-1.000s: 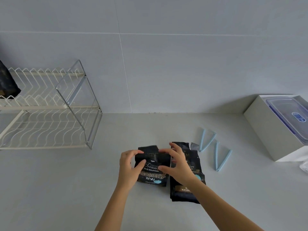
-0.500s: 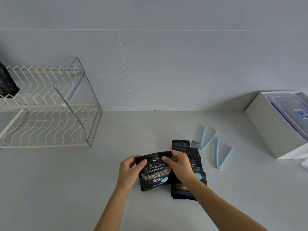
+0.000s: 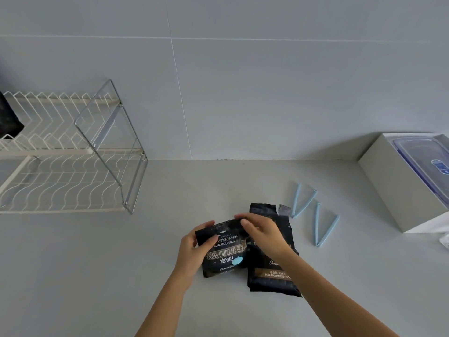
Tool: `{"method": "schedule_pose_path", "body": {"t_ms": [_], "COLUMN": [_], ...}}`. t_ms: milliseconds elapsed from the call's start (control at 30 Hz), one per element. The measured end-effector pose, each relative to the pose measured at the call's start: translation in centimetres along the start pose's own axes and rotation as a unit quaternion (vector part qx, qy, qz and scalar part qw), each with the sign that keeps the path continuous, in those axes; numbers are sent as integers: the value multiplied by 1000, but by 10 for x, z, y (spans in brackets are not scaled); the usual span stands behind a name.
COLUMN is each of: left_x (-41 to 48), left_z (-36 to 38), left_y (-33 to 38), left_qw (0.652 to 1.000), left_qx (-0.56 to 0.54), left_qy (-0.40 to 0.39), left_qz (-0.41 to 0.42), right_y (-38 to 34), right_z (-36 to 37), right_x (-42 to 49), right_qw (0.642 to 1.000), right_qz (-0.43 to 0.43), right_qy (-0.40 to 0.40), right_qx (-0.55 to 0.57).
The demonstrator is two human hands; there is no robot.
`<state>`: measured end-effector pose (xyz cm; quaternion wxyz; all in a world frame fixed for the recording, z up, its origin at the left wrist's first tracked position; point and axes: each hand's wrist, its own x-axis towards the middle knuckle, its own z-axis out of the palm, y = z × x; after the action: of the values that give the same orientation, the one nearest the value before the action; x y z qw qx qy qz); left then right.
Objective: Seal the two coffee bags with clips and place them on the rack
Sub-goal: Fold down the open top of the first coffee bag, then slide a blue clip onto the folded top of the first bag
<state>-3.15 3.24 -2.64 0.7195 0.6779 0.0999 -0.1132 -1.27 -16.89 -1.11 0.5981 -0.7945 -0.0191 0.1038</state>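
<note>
A black coffee bag (image 3: 224, 254) with white lettering is held just above the grey counter. My left hand (image 3: 194, 249) grips its left top corner and my right hand (image 3: 263, 235) pinches its top edge from the right. A second black coffee bag (image 3: 269, 276) lies flat under my right wrist, its torn top pointing to the wall. Two light blue clips, one (image 3: 301, 203) nearer the wall and one (image 3: 324, 226) nearer me, lie spread open to the right of the bags. The white wire rack (image 3: 60, 181) stands at the left.
A dark bag (image 3: 9, 117) sits on the rack's upper tier at the far left edge. A white box (image 3: 393, 186) holding a clear lidded container (image 3: 427, 161) stands at the right. The tiled wall runs behind the counter.
Both hands have folded the top of the held bag down and shifted it slightly toward me; my right hand moved onto the top edge. The second bag and clips stayed put.
</note>
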Motion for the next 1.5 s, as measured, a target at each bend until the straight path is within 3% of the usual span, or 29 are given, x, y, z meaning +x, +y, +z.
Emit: {"method": "schedule_pose_path", "body": {"t_ms": [100, 200, 333, 467, 567, 700, 767, 933, 1033, 1100, 1333, 1500], "left_x": [0, 4, 12, 18, 19, 15, 14, 15, 17, 16, 10, 9], "left_z": [-1, -5, -2, -4, -4, 3, 4, 6, 5, 5, 6, 6], "left_y": [-1, 1, 11, 10, 7, 4, 4, 5, 5, 6, 3, 4], "left_qw": [1000, 997, 991, 994, 994, 996, 997, 996, 996, 996, 997, 997], "left_qx": [-13, 34, 63, 63, 62, 29, 24, 36, 27, 18, -1, -17], "left_qy": [-9, -66, -114, -81, -76, -65, -59, -54, -57, -59, -63, -66], "left_qz": [-15, -20, -35, -39, -45, -50, -49, -55, -55, -56, -53, -46], "right_y": [18, 53, 92, 103, 108, 102, 92, 47, 20, 11, -6, -19], "right_z": [-32, -76, -110, -111, -107, -103, -98, -84, -71, -60, -45, -39], "right_x": [-4, -18, -42, -52, -52, -48, -43, -32, -29, -28, -23, -20], "right_qw": [989, 939, 898, 890, 890, 856, 854, 917, 970, 986, 983, 974], "right_qz": [27, 107, 260, 266, 250, 226, 193, 59, 12, 8, -40, -72], "right_qy": [147, 304, 284, 265, 321, 465, 482, 395, 240, 152, 29, 14], "right_qx": [-23, -119, -214, -257, -206, 6, 33, 6, -28, -65, -179, -212]}}
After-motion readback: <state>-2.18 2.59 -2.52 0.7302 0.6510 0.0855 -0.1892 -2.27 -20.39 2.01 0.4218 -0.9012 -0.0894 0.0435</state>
